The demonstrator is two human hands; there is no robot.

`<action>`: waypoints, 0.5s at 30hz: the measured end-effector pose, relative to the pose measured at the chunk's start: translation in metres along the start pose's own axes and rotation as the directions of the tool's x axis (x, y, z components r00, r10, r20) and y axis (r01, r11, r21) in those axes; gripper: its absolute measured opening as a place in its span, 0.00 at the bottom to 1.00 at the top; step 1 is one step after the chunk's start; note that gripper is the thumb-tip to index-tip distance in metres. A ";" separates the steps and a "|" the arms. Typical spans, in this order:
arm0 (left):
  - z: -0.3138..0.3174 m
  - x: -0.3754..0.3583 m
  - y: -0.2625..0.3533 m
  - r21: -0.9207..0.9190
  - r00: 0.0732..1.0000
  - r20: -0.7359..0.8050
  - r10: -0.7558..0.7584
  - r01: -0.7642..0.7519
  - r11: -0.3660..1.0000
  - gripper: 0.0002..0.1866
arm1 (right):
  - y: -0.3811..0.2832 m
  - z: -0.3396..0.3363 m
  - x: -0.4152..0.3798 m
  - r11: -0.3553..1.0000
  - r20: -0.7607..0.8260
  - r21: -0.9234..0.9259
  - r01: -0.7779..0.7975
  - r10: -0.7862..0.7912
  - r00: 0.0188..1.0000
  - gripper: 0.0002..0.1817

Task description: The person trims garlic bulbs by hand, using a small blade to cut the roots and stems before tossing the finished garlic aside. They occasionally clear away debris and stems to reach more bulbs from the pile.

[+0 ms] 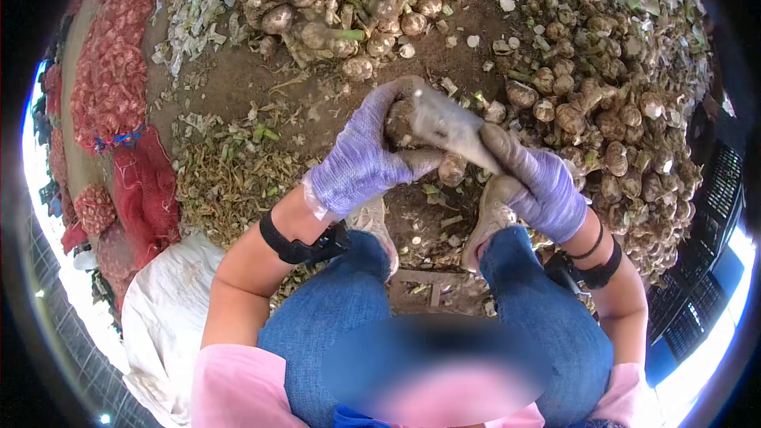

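Note:
My left hand (361, 147), in a purple knit glove with dirty fingertips, is closed around a brown garlic bulb (400, 123). A wide, greyish knife blade (450, 128) reaches across from the right, its far end overlapping the bulb and the left fingertips in this view. My right hand (547, 190), gloved alike, is wrapped around the near end of the knife, and the handle is hidden. Both hands are above the ground in front of my shoes. Another garlic bulb (452, 168) shows just below the blade.
Ahead lies a heap of garlic with stems (317, 0); a larger garlic heap (606, 111) spreads to the right. Leaf and stalk trimmings (234, 182) cover the ground at left. Red mesh sacks (115, 71), a white sack (170, 301) and black crates (705, 269) stand at the sides.

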State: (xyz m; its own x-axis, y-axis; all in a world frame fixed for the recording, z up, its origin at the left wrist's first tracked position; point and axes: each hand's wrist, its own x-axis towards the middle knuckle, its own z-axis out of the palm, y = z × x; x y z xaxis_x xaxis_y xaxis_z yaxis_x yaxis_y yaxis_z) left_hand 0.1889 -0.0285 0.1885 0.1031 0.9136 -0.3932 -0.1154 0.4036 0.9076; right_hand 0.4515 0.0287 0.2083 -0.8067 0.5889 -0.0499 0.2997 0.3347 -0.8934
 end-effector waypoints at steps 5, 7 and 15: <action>-0.006 0.004 -0.014 0.226 0.958 0.123 0.260 -0.283 0.932 0.51 | -0.018 -0.002 0.012 0.963 0.134 -0.249 0.101 -0.069 0.989 0.34; -0.001 0.006 -0.020 0.447 0.951 0.132 0.280 -0.309 0.839 0.50 | -0.025 0.001 0.017 0.931 0.134 -0.342 0.130 -0.089 0.987 0.35; 0.019 0.002 0.004 0.242 0.987 -0.057 0.149 -0.131 0.962 0.53 | -0.034 0.003 0.026 0.930 0.148 -0.321 0.178 -0.136 0.980 0.35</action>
State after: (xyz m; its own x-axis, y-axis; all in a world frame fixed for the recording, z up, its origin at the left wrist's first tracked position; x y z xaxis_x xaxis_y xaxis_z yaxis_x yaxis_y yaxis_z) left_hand 0.2073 -0.0256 0.1937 0.0279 0.9647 -0.2618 0.1142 0.2571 0.9596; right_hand 0.4185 0.0308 0.2363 -0.9065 0.4221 0.0063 0.2987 0.6520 -0.6970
